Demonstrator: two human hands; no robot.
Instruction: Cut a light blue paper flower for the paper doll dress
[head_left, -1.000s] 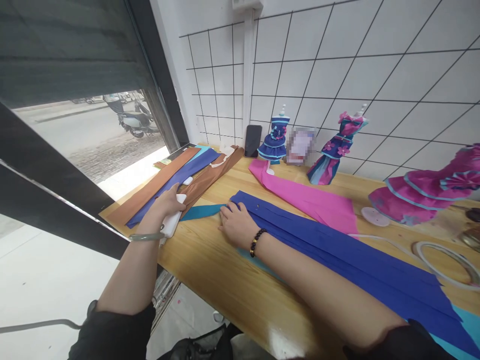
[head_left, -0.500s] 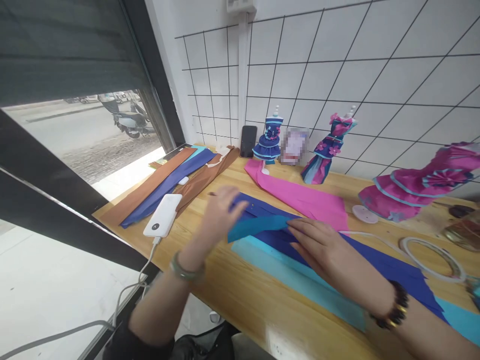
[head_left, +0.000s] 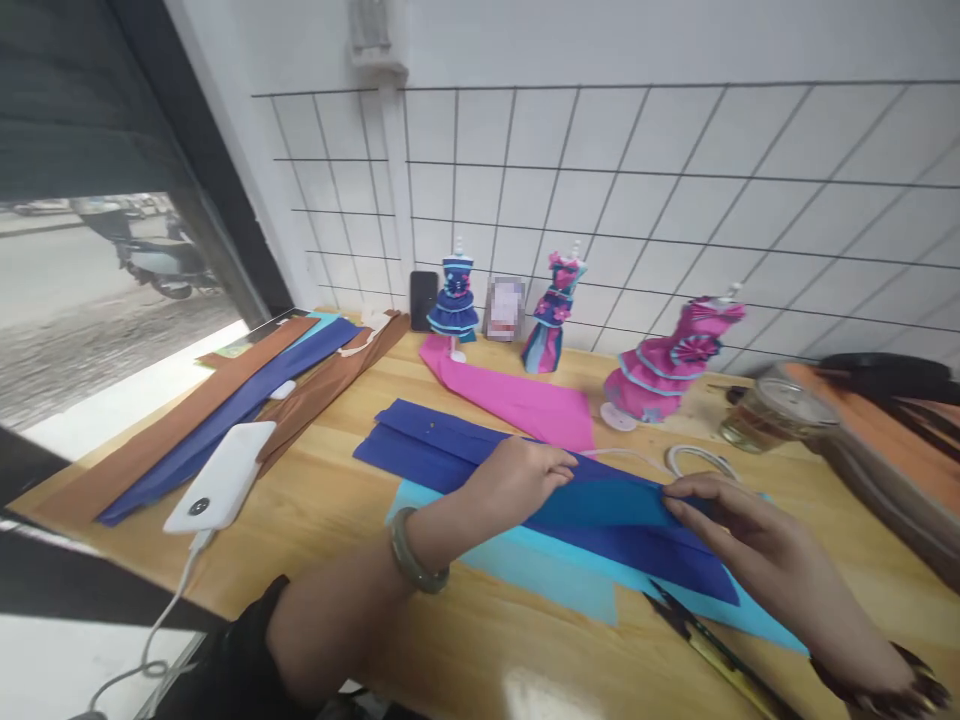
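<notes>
My left hand is closed, its thumb and fingertips pinched together over the left part of a teal fabric strip. What sits in that pinch is too small to make out. My right hand grips the strip's right end between thumb and fingers. Beneath lies dark blue fabric in folded layers, on top of light blue fabric. Dark-bladed scissors with yellowish handles rest near my right wrist. A pink fabric piece is spread behind the blue one.
Three small dressed mannequins stand along the gridded wall. A phone, a tape roll and a glass jar are at the back. Brown fabric strips and a white power bank with its cable occupy the left.
The view has swung right, bringing the scissors and jar into sight. My left hand has moved from the strip's left end toward my right hand, and its fingers have closed.
</notes>
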